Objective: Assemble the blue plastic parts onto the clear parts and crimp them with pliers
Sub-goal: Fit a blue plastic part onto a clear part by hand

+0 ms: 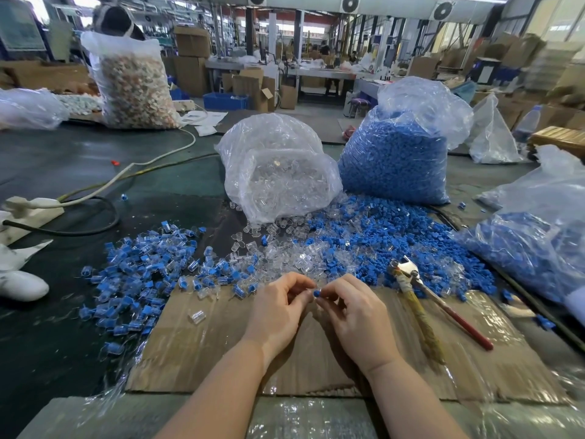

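The right hand (354, 315) pinches a small blue part (317, 293) between thumb and forefinger, its other fingers curled underneath. The left hand (280, 308) meets it fingertip to fingertip, fingers curled in a pinch around something clear that is too small and glassy to make out. Both hands hover just above a sheet of cardboard (202, 350) that lies on the dark tabletop (57, 343).

Just right of the right hand, a pair of pliers (424, 299) rests on the cardboard, metal head pointing away from the person, one handle red, the other wrapped in worn yellowish tape. A single clear part (197, 316) lies alone on the cardboard to the left of the hands.

Beyond the fingertips is a loose scatter of clear parts (294, 255). To the left spreads a pile of joined pieces (142, 267), blue set in clear. To the right lies a heap of loose blue parts (395, 236), reaching up to the pliers' head.

Behind these stand two plastic bags, touching: one of clear parts (278, 175), tipped with its mouth spilling onto the tabletop, and one of blue parts (399, 156), upright. A third bag holding blue pieces (531, 245) lies at the right edge. At far left, a white power strip (31, 210) with cables sits well apart.
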